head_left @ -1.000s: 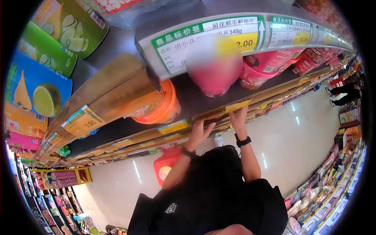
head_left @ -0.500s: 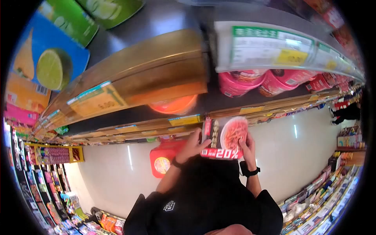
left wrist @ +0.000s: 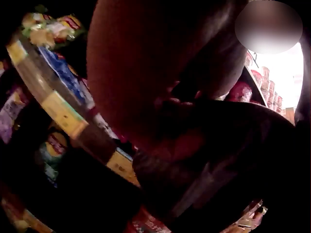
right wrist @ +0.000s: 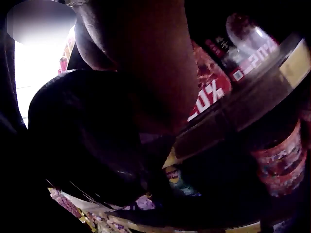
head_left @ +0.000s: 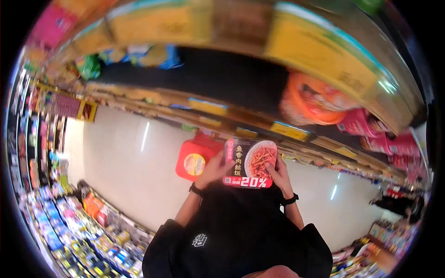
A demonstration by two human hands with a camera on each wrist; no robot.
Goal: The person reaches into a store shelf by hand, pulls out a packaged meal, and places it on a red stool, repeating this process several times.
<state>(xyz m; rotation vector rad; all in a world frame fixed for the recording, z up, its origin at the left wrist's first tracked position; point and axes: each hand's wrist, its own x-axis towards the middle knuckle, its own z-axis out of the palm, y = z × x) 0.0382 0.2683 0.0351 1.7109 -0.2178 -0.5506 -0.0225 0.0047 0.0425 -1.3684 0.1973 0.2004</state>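
Both hands hold a boxed rice meal (head_left: 250, 162) in front of the black shirt in the head view. Its black and red face, with a picture of shredded meat on a plate and a large "20%", is turned up. My left hand (head_left: 216, 169) grips the left edge. At the right edge my right hand (head_left: 281, 176) has its thumb on the pictured plate and its fingers hidden underneath. The right wrist view catches a red corner of the box (right wrist: 211, 92) beside the dark right hand (right wrist: 150, 53). In the left wrist view, the left hand (left wrist: 141, 77) is dark and hides the box.
Store shelving with yellow price tags (head_left: 289, 131) runs across in front. An orange-lidded tub (head_left: 310, 104) and pink tubs (head_left: 361, 121) stand on it at the right. A red container (head_left: 185, 160) with a round yellow label is beyond the left forearm. Another "20%" box (right wrist: 248, 53) sits on a shelf.
The hands, at the lower shelf's edge a second ago, came back holding the boxed meal. Since then it has moved slightly left and the head view has swung left along the shelf.
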